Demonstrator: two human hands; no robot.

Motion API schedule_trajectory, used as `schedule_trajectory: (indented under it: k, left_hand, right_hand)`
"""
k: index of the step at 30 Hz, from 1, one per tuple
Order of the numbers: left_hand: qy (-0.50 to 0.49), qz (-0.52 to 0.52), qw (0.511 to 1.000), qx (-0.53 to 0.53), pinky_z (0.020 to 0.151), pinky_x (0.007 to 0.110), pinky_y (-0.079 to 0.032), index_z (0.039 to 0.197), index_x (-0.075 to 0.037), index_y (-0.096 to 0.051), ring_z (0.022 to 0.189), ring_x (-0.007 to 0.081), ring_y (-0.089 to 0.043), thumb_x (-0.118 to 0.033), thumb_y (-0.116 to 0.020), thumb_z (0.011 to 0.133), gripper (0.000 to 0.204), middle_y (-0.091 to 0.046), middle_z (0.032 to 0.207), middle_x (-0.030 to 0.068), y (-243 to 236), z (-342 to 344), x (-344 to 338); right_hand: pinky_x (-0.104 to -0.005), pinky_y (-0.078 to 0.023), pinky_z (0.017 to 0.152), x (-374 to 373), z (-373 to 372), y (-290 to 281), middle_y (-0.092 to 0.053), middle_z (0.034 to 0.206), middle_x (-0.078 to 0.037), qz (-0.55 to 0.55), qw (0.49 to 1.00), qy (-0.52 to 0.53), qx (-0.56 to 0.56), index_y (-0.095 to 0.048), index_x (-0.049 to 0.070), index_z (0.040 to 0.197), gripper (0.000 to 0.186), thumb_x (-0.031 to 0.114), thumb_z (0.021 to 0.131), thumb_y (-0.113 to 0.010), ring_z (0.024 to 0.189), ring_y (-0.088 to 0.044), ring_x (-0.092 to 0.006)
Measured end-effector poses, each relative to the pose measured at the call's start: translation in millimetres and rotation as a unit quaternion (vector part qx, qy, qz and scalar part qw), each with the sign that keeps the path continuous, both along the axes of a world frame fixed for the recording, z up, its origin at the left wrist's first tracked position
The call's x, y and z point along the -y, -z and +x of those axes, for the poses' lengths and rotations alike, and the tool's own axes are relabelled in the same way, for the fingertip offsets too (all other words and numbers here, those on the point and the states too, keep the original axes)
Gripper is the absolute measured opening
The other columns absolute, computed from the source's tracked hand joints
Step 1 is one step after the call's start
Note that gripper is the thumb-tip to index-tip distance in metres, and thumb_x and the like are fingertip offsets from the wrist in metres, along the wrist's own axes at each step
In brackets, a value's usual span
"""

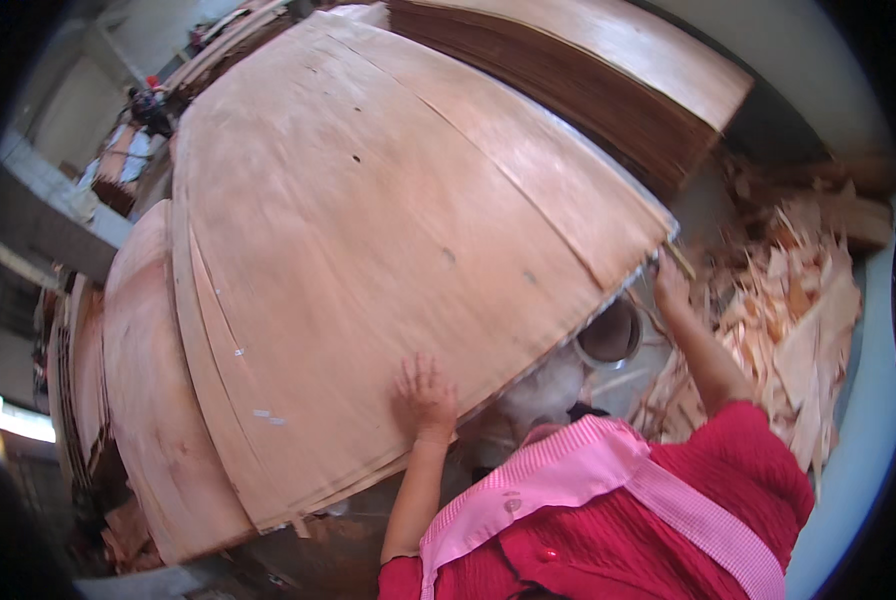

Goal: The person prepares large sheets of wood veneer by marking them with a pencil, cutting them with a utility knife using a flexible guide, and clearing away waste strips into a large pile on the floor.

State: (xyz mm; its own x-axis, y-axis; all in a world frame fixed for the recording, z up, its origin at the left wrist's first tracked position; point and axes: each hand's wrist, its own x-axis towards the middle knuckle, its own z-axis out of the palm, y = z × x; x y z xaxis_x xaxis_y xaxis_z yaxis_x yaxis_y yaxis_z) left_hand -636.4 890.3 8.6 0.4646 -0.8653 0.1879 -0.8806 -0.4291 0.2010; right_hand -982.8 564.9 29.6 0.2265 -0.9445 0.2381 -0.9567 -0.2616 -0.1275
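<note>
A broad stack of thin tan wood veneer sheets (368, 230) fills the middle, its top sheet marked by long seams, dark knots and a few small white tape pieces near the left. Flat on its near edge lies my left hand (428, 398), fingers spread and holding nothing. My right hand (671, 285) is at the stack's right corner with its fingers curled in. Beside those fingers a short yellowish stick (681, 261) juts out. Whether the hand grips the stick or the sheet edge is too blurred to tell.
A round metal bucket (610, 332) stands below the stack's near right edge. Torn veneer scraps (783, 310) are heaped at the right. Another tall veneer stack (578, 80) stands behind, and a lower one (148, 390) adjoins on the left. A person (150, 108) is far back at the left.
</note>
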Motion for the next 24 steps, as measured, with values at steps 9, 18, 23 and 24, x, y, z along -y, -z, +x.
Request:
schedule_trajectory:
  k: [9,18,23,24]
  left_hand:
    - [-0.074,0.110,0.990,0.051,0.100,0.057,-0.012,0.134,-0.012,-0.025,0.131,0.0331,-0.012,-0.045,-0.049,0.080,0.067,-0.019,0.141,0.0127,9,-70,91]
    - [-0.124,0.168,0.977,0.037,0.101,0.057,-0.009,0.136,-0.012,-0.021,0.132,0.0310,-0.009,-0.048,-0.046,0.081,0.071,-0.014,0.143,0.0120,14,-82,96]
    - [-0.110,0.149,0.983,-0.007,0.100,0.058,-0.007,0.137,-0.013,-0.021,0.133,0.0304,-0.007,-0.052,-0.043,0.081,0.071,-0.013,0.144,0.0096,-4,-87,114]
    - [-0.085,0.138,0.987,-0.002,0.100,0.058,-0.007,0.137,-0.013,-0.021,0.133,0.0303,-0.007,-0.053,-0.043,0.081,0.072,-0.013,0.144,0.0096,-6,-87,135]
  right_hand:
    - [-0.0401,-0.044,0.078,72,-67,17,-0.045,0.118,-0.013,0.007,0.997,-0.083,0.006,-0.039,0.009,0.125,0.051,0.022,0.079,-0.057,0.100,-0.049,-0.0321]
    - [-0.0312,-0.043,0.049,102,-68,1,-0.059,0.067,-0.010,0.365,0.863,-0.052,0.345,-0.019,0.015,0.137,0.066,0.019,0.081,-0.055,0.050,-0.054,-0.0156]
    - [-0.0263,-0.034,0.043,141,-31,-31,-0.051,0.055,0.000,0.358,0.837,-0.055,0.410,-0.062,0.003,0.074,0.012,0.014,0.072,-0.065,0.047,-0.043,-0.0072]
    - [-0.0253,-0.032,0.043,171,-50,3,-0.051,0.056,0.001,0.264,0.842,-0.069,0.465,-0.059,0.002,0.069,0.011,0.012,0.071,-0.065,0.047,-0.043,-0.0067]
